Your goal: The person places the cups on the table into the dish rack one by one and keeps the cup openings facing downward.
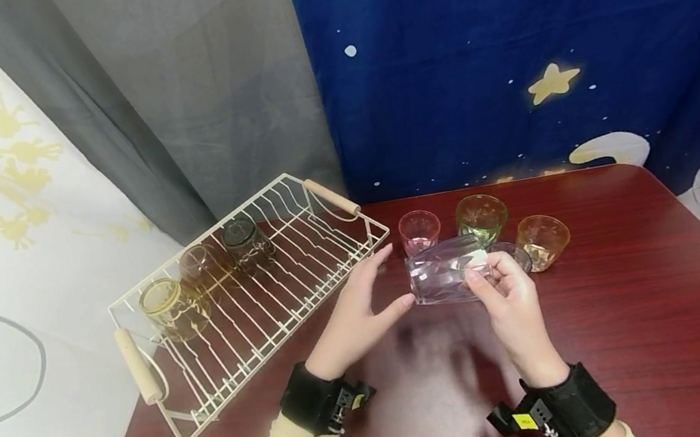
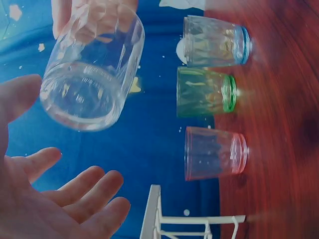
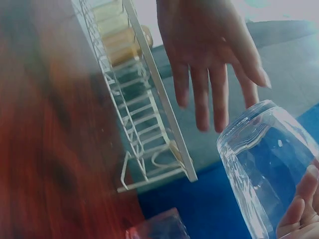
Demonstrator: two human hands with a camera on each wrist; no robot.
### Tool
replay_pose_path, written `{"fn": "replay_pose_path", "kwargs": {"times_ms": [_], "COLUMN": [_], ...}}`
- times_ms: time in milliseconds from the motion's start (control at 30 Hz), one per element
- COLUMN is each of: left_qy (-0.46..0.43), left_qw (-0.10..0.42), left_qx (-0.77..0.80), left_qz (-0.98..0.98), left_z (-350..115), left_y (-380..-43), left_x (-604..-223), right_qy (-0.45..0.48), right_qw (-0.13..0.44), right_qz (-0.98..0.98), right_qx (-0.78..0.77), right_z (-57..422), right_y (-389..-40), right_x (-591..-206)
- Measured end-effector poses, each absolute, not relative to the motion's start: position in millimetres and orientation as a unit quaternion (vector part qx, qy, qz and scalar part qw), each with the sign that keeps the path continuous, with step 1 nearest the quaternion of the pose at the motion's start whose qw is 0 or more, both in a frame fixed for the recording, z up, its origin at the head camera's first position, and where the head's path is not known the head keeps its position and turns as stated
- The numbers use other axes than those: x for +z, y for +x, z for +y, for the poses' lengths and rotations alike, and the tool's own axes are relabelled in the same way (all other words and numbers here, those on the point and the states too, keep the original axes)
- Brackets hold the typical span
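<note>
Red tabletop (image 1: pixel 650 293) beneath clear glass (image 1: pixel 439 277) in right hand (image 1: pixel 513 303)

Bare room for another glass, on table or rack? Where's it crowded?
Free: table right of the orange glass, to the edge; table between the wrist straps; rack from the dark glass to the right handle. Crowded: rack's left end (yellow glass, amber glass); table around the pink glass, green glass and blue glass, clear glass held close.
</note>
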State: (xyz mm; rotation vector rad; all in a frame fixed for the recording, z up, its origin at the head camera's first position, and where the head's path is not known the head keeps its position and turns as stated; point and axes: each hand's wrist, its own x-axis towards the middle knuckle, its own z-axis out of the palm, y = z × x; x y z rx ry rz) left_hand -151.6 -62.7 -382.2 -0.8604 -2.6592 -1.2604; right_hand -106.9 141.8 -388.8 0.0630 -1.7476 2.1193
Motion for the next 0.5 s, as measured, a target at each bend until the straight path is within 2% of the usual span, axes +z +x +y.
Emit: {"fn": "replay_pose_path", "kwargs": {"times_ms": [167,367,500], "left_qy": [-0.294,-0.275,-0.268], "left_qw": [0.020,-0.017,-0.018], "left_qx": [-0.417,-0.461,-0.489], "left_qz": [-0.860,-0.843,-0.830], "left_z": [-58.3,-56.3,-54.2], "left_y": [-147.4,-141.9,-138.8], "left_x": [-384.6,-390.9,-393.6], "right_qy": [0.031,0.054,0.056], "right_qw": [0.173,0.174,0.171], "right_qz": [-0.625,-0.621,-0.616], "right_qx": [0.760,0.762,0.767], "right_z": [135.0,131.6,130.0], "right_y": [-103.9,-101.3,-99.8], "right_x": [-391.7,-392.8,-392.9]}}
